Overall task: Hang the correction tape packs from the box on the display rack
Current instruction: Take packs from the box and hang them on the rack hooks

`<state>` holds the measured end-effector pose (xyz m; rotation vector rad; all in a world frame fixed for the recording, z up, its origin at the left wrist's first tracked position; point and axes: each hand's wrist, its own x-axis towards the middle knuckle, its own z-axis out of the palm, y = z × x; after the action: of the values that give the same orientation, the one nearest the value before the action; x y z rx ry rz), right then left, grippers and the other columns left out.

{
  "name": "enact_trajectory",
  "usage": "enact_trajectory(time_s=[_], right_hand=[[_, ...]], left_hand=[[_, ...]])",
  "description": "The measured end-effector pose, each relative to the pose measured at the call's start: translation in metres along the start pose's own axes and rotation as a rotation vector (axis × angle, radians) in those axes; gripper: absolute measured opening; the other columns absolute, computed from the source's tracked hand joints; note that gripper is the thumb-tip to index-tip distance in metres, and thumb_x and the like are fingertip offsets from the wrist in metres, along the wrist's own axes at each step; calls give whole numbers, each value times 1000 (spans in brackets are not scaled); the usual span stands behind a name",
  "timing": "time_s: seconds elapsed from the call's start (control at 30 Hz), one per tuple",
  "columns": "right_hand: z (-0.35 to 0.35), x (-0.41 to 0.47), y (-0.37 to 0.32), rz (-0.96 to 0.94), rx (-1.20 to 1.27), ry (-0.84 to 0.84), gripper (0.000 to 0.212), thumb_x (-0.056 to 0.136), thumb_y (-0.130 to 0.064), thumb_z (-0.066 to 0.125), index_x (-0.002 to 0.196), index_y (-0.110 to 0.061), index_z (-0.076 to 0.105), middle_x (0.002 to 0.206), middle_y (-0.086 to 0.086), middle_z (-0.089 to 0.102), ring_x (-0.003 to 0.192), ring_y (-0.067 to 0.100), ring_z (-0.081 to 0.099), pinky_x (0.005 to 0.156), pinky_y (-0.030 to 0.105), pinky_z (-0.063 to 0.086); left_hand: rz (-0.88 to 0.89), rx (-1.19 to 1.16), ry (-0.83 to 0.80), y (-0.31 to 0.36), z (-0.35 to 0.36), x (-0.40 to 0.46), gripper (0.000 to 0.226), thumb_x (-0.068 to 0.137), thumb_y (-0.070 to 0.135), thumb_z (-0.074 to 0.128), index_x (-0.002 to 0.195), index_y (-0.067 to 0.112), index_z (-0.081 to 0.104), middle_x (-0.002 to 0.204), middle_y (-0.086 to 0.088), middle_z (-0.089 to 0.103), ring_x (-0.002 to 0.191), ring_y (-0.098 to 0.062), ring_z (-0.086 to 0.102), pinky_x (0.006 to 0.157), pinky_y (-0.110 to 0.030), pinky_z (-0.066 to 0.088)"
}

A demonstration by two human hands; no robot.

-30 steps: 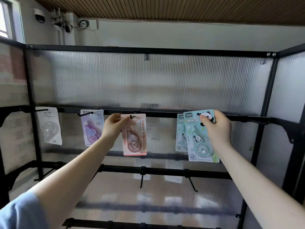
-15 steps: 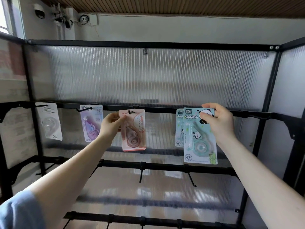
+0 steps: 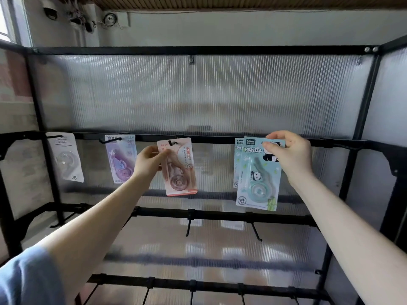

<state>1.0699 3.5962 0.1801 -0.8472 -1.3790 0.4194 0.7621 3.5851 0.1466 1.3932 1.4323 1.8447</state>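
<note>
Pinching both packs: our left hand (image 3: 147, 162) holds the pink pack (image 3: 179, 167), its hole on a hook (image 3: 171, 142); our right hand (image 3: 290, 154) grips the panda pack (image 3: 259, 175) before the rail (image 3: 211, 137), unhooked. Tilted, its hole could miss the hook and drop. Since a second ago, the panda pack has tilted and risen slightly.

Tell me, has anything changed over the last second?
Little. The right hand tilted the front panda pack, gripping its top corner. The left hand still pinches the pink pack on its hook. The clear, purple and rear panda packs hang as before.
</note>
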Motion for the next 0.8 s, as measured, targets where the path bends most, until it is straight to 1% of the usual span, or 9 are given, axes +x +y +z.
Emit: enact_trajectory(time_s=[0.07, 0.13, 0.2, 0.33, 0.43, 0.53, 0.6, 0.7, 0.8], right_hand=[[-1, 2, 1, 1, 16, -40, 18, 80, -4, 70, 83, -22, 70, 79, -2, 67, 67, 9, 66, 58, 22, 47], [-2, 3, 1, -39, -7, -84, 20, 82, -2, 67, 95, -17, 72, 84, -4, 67, 64, -7, 63, 58, 8, 44], [-3, 4, 2, -99, -77, -103, 22, 84, -1, 64, 98, -16, 72, 86, -4, 68, 67, -13, 60, 63, 2, 41], [-1, 7, 5, -145, -184, -135, 22, 87, 1, 59, 102, -8, 73, 91, -6, 67, 80, -2, 60, 71, -2, 39], [4, 10, 12, -138, -236, -142, 24, 88, 2, 56, 103, -8, 72, 93, -5, 66, 85, 6, 59, 69, -5, 35], [10, 15, 21, -137, -319, -128, 26, 87, 1, 57, 102, -13, 73, 91, -4, 66, 73, -1, 54, 61, 0, 35], [13, 17, 27, -157, -394, -123, 28, 87, -1, 58, 104, -16, 73, 93, -1, 63, 72, 3, 51, 64, 12, 37], [18, 20, 31, -192, -464, -116, 27, 85, 0, 60, 106, -13, 72, 97, -1, 61, 88, 16, 55, 76, 30, 43], [20, 22, 34, -257, -548, -103, 28, 82, -1, 63, 107, -10, 71, 107, 4, 68, 101, 24, 58, 84, 30, 42]], left_hand=[[0, 0, -6, 0, 0, 0, 16, 93, 22, 61, 104, 11, 55, 91, -3, 64, 80, -15, 64, 64, -22, 49], [0, -1, -10, 0, -1, 0, 16, 93, 21, 61, 104, 11, 55, 92, -3, 64, 80, -15, 64, 64, -22, 49], [0, -1, -9, 1, 0, -1, 16, 93, 21, 61, 104, 11, 55, 91, -3, 64, 80, -15, 64, 64, -22, 49], [3, -6, -10, 1, 0, -1, 8, 92, 21, 61, 95, 16, 56, 89, -3, 65, 79, -16, 65, 63, -21, 49], [9, 2, -2, 0, 0, -2, 6, 92, 22, 61, 92, 20, 55, 88, -1, 65, 78, -13, 65, 62, -19, 48], [13, 18, -2, 0, -1, -1, 13, 93, 22, 60, 102, 15, 55, 89, 1, 63, 80, -11, 63, 63, -18, 47], [14, 37, -10, -1, -2, 0, 17, 92, 22, 61, 106, 15, 54, 92, 1, 63, 83, -11, 62, 64, -19, 47], [20, 59, -22, -1, -2, 3, 19, 92, 21, 61, 109, 15, 54, 100, -3, 63, 90, -16, 61, 72, -23, 49], [17, 54, -53, -2, -1, 5, 17, 93, 18, 60, 109, 15, 56, 102, -4, 64, 93, -18, 61, 74, -25, 50]])
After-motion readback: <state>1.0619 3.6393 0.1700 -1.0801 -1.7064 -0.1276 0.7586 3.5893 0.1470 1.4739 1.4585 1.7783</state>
